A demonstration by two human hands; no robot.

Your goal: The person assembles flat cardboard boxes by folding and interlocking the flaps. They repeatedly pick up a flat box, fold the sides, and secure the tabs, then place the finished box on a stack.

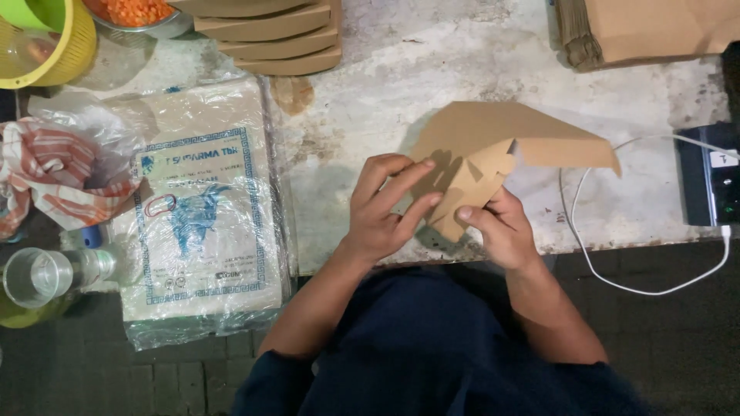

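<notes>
Head view: both hands work 1 brown cardboard piece [493, 146], a flat-cut box blank partly folded, lying at the near edge of a worn white table [432, 69]. Left hand [385, 208] lies on top of the blank's lower left part, fingers [405, 181] stretched flat and pressing down, thumb side hidden, so it presses rather than grasps. Right hand [501, 227] pinches the blank's lower folded flap, thumb [474, 216] on top, other fingers under the cardboard and out of sight; narrow grip closed on the flap. The blank's big panel runs up and right from the hands, its far corner pointing toward a white cable [593, 262].

The cable loops off the table edge and back up to a dark device [705, 177] at the right edge. Top right: a stack of brown paper or cardboard [647, 31], well apart from the hands. Top centre: 1 pile of folded brown boxes [277, 38], stacked overlapping. Left of the hands: a clear plastic pack of white sheets [200, 216] with a blue printed picture, hanging partly over the table edge, near the left forearm but not touching it. Farther left: a striped red and white cloth [54, 177], a clear glass [35, 277] seen from above, a yellow basket [54, 46] at the top left corner, and a metal bowl of orange shreds [139, 15] beside it. The person wears a dark blue top [432, 354].
</notes>
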